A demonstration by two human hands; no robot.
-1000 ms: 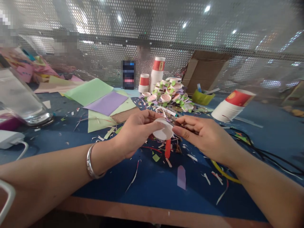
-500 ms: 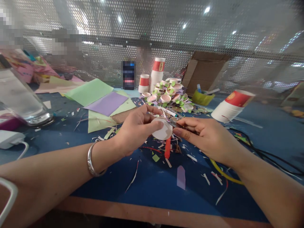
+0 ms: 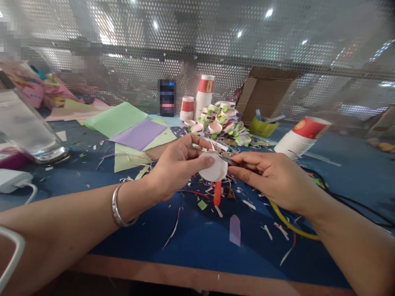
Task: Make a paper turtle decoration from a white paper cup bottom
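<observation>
My left hand [image 3: 182,166] pinches a white paper disc [image 3: 217,170], which looks like the base of a paper cup, between thumb and fingers. At its upper right edge are the metal blades of scissors [image 3: 227,160]. These are gripped in my right hand [image 3: 265,174], whose closed fingers hide the handles. A thin white strip stands up by the left fingertips. Beneath the disc, a red pen-like stick [image 3: 217,195] lies on the blue table [image 3: 194,242] among paper scraps.
Behind my hands is a heap of cut cup pieces [image 3: 220,123] with green and purple paper. Cup stacks [image 3: 205,94] stand behind it, and a tilted stack [image 3: 304,137] is at right. Coloured sheets [image 3: 138,133], a glass of water [image 3: 33,131], a yellow-green holder [image 3: 262,127] and black cables [image 3: 348,201] surround the work.
The paper disc has shifted slightly right and turned a little in my left hand. The scissors stay at its upper edge, and my right hand has moved only slightly.
</observation>
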